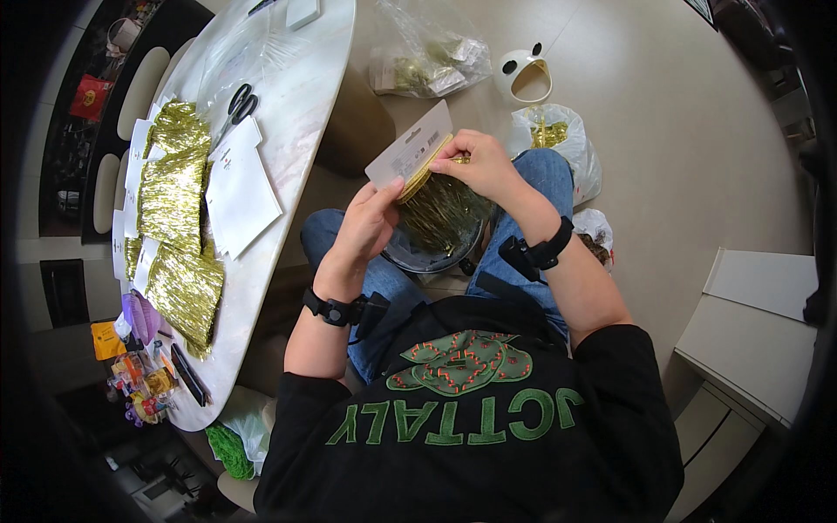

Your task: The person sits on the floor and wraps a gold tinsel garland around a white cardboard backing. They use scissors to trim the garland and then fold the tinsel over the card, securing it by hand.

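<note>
Over my lap I hold a gold tinsel fringe (435,219), its woven top band lying along the edge of a white header card (413,145). The card bears print and has a hanging slot. My left hand (371,219) grips the card and band at the lower left corner, thumb on top. At the band's other end, my right hand (477,163) pinches the edge between thumb and fingers. The strands hang down over a dark round bin (431,263) between my knees, hiding much of its inside.
On the marble table (307,78) at left lie carded gold fringes (171,196), blank white cards (239,189), black-handled scissors (242,104) and clear plastic film. Plastic bags (431,52) and a white hollow object (526,75) stand on the floor ahead. A white cabinet (752,327) is at right.
</note>
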The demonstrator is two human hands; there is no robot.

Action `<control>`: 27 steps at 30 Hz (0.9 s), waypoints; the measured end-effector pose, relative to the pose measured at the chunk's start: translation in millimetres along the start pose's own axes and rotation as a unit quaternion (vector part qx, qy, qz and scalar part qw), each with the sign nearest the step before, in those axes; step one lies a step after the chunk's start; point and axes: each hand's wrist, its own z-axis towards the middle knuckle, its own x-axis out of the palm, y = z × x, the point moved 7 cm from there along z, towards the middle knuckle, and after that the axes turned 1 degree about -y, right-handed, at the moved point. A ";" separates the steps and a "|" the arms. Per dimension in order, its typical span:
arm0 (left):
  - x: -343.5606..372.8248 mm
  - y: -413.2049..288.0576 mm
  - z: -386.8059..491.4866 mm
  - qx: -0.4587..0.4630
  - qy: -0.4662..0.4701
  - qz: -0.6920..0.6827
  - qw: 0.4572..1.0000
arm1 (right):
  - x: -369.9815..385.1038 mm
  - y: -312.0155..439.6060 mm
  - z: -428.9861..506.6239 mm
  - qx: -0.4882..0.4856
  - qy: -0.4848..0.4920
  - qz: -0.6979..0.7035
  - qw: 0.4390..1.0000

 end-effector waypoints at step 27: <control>-19.9 -23.8 -6.8 0.076 -0.033 0.164 0.983 | -53.0 -30.2 15.4 0.004 0.010 -0.055 0.998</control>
